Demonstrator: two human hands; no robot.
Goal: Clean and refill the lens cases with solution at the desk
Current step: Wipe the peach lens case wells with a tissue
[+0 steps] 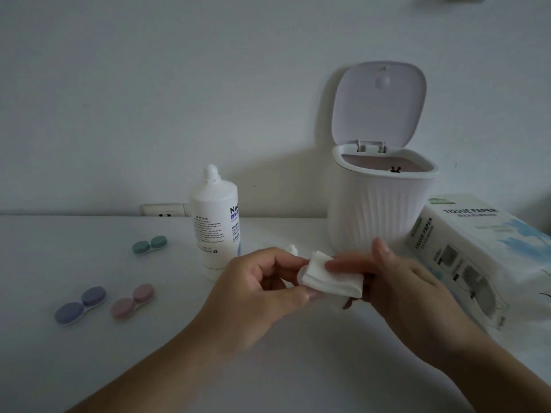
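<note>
Above the desk's middle, my left hand (262,289) pinches a small white lens case part (301,274), mostly hidden behind a folded white tissue (331,278). My right hand (396,281) holds that tissue, its index finger pressing the tissue against the case. The white solution bottle (214,222) stands upright just behind my left hand. Three closed lens cases lie on the left of the desk: a green one (149,245), a purple one (80,304) and a pink one (132,301).
A white ribbed mini bin (378,210) with its lid flipped open stands at the back right against the wall. A tissue paper pack (477,254) lies to its right. A small white cap (292,249) sits behind my hands. A wall socket (164,210) is at desk level.
</note>
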